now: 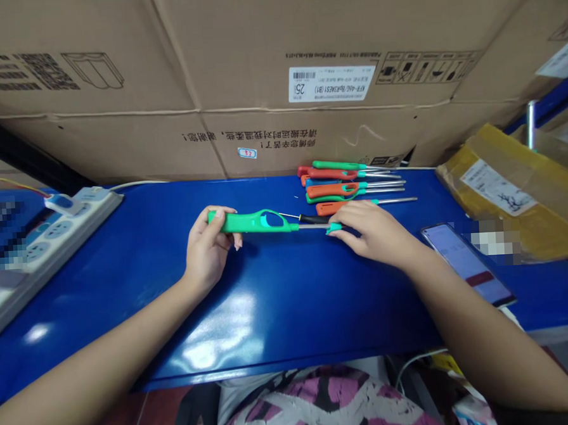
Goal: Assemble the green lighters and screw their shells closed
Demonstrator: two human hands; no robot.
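A green long-necked lighter [239, 223] is held level above the blue table, its metal tube pointing right. My left hand [206, 251] grips the rear end of its handle, thumb on top. Set in the handle is a dark blue trigger [273, 220]. Out on the tube, my right hand [375, 228] pinches a small teal plastic piece [334, 227]; whether it is fully around the tube I cannot tell. Just behind the tube lies a screwdriver with a black handle [313, 219]. Beyond it rests a loose pile of red, orange and green lighters [335, 189].
A large cardboard box [238, 69] walls off the back of the blue table [289, 314]. On the left lies a white power strip [43, 250] with a plug in it. A phone [467, 263] and a yellow parcel bag [525, 193] are at the right.
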